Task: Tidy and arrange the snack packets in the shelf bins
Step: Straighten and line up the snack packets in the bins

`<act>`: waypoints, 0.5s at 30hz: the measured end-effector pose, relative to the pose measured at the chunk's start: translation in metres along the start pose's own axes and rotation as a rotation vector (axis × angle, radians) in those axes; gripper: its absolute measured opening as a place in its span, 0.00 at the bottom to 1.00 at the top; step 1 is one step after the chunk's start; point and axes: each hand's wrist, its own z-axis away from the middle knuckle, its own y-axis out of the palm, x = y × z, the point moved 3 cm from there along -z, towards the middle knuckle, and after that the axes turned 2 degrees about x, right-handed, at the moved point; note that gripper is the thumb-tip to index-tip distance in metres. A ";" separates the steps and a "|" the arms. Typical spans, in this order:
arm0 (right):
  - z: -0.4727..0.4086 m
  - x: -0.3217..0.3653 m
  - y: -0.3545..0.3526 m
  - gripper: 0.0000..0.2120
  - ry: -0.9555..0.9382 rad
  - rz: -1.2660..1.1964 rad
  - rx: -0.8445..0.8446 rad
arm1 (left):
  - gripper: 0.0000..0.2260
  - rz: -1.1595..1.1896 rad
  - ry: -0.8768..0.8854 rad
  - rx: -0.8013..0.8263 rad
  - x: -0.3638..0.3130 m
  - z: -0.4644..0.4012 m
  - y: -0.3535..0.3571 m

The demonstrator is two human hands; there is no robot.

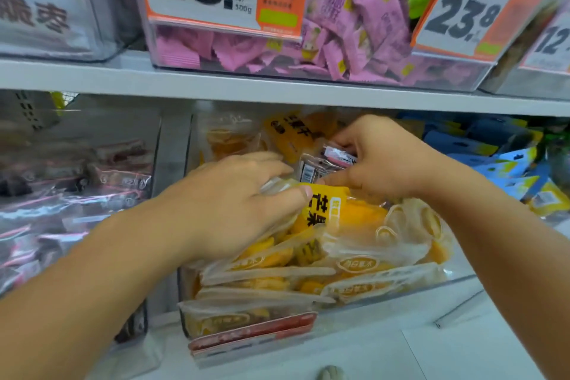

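A person's left hand [234, 207] pinches a yellow mango packet [320, 210] in the clear bin [456, 279]; the right hand [379, 160] grips small dark packets [320, 163]. The packets look light, crinkly and slippery, best held by their edges.

**Two grey shelves, clear bins side by side**

The upper shelf board [277, 88] crosses the frame just above centre. On it stand a clear bin of pink packets [308, 68] at top centre, another clear bin [61, 40] at upper left, and a further one [524, 83] at the right edge. On the lower shelf [462, 348] stand a clear bin of yellow mango packets [401, 290] at centre and a bin of dark, pink-striped packets [77, 194] at left.
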 end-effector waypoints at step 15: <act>0.070 0.034 -0.028 0.14 -0.472 -0.068 -0.610 | 0.19 0.337 0.188 -0.340 -0.004 0.012 -0.010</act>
